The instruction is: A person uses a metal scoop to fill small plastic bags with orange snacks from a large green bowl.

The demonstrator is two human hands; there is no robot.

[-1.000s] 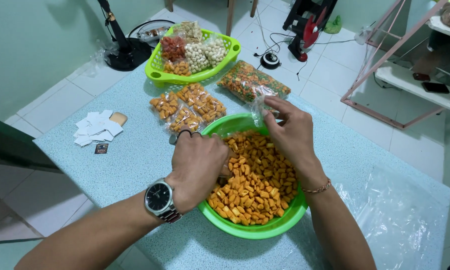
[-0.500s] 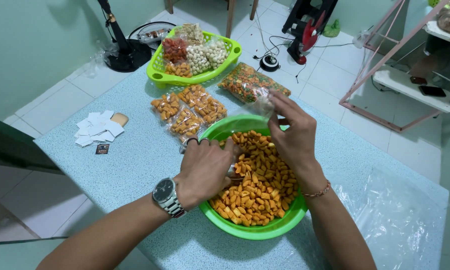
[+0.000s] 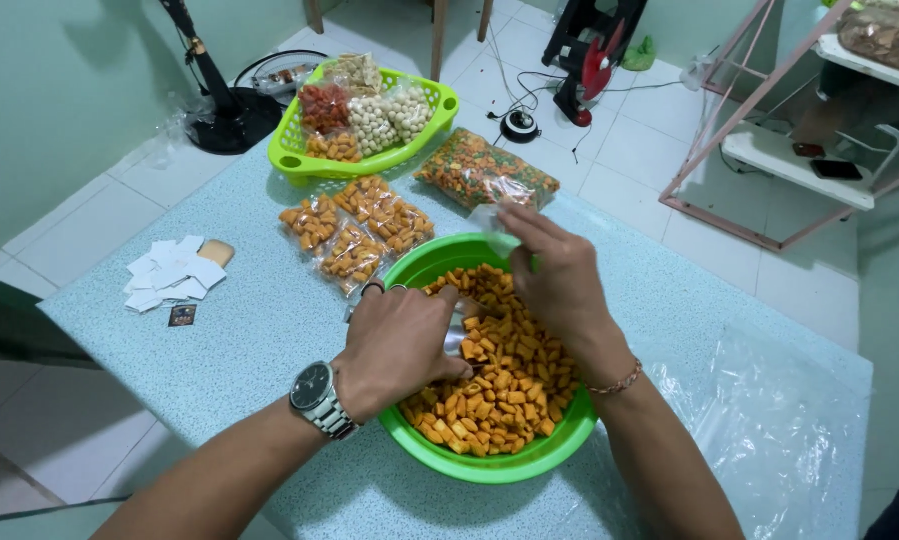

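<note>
A round green bowl (image 3: 490, 466) heaped with small orange snack pieces (image 3: 500, 385) stands on the speckled table in front of me. My left hand (image 3: 400, 340), with rings and a wristwatch (image 3: 313, 394), is closed and dug into the pieces at the bowl's left side. It grips a small shiny scoop-like thing (image 3: 461, 326) that is mostly hidden. My right hand (image 3: 560, 285) hovers over the bowl's far side and pinches a small clear plastic bag (image 3: 494, 214) between its fingertips.
Several filled packets of orange snacks (image 3: 355, 235) lie beyond the bowl. Behind them are a large bag of mixed orange-green snacks (image 3: 485, 170) and a green basket (image 3: 288, 150) of packets. White paper slips (image 3: 168, 275) lie left. A clear plastic sheet (image 3: 790, 430) covers the table's right end.
My left hand has pushed further right into the snack pieces. My right hand has come down and left with the clear bag, closer to my left hand.
</note>
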